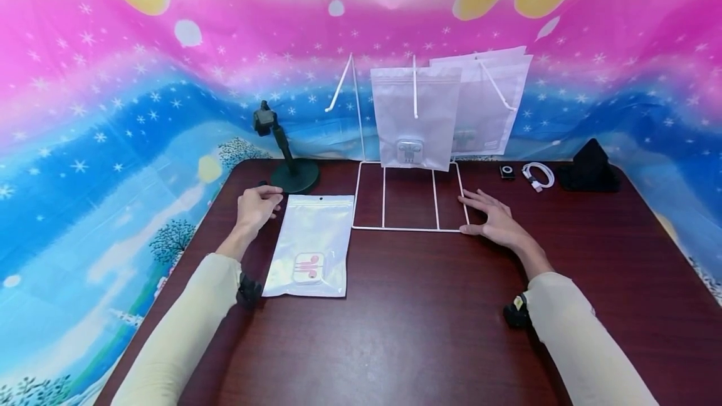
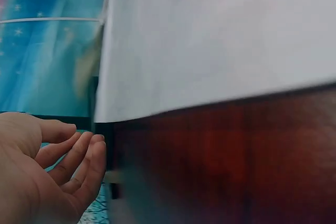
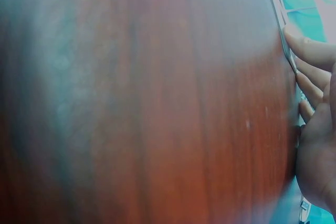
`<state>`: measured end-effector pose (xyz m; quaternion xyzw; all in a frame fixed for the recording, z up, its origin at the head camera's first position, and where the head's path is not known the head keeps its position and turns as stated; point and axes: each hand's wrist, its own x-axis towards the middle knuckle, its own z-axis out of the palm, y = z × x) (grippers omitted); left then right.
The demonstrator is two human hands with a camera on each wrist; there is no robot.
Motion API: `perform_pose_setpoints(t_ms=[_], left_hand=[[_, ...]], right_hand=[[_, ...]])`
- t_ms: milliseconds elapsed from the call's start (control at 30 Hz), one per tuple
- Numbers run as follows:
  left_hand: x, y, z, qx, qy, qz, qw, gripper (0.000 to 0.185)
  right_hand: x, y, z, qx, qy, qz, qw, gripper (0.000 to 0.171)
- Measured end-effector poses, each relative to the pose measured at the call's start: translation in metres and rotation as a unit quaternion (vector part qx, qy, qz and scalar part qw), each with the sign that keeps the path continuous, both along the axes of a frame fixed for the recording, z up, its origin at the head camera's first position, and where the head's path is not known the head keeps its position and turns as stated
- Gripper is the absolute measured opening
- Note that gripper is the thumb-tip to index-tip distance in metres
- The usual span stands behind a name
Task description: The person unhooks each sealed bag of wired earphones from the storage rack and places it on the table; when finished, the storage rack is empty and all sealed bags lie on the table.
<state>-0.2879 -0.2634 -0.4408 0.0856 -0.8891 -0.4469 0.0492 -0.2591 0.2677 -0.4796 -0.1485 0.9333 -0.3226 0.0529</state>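
On the dark wooden table (image 1: 429, 318), I'm watching the left hand (image 1: 256, 204) hovering loosely curled, holding nothing, beside the flat white earphone pouch (image 1: 313, 246), long axis running away from me; right hand (image 1: 493, 218) lying flat by the white wire rack (image 1: 408, 229).

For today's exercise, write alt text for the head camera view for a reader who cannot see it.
A person's left hand rests beside a flat pouch holding pink earphones on a dark wooden table, while the right hand lies flat against the base of a white wire rack. Two more pouches hang on the rack.
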Motion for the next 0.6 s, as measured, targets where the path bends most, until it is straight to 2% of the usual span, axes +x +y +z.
perform_pose_setpoints(t_ms=[100,267,433,600], left_hand=[[-0.001,0.002,0.011,0.004,0.018,-0.01,0.9998,0.032],[-0.003,0.011,0.034,0.036,0.041,-0.047,0.9974,0.037],[-0.009,0.032,0.059,0.078,0.047,-0.091,0.9917,0.041],[-0.02,0.059,0.084,0.118,0.064,-0.132,0.982,0.04]], right_hand=[[0.0,0.0,0.0,-0.002,0.001,0.002,1.0,0.078],[0.001,-0.001,0.0,-0.002,0.001,0.004,1.0,0.078],[0.0,-0.001,-0.001,-0.002,0.0,0.003,1.0,0.078],[0.0,0.0,-0.001,-0.002,0.001,0.002,1.0,0.078]])
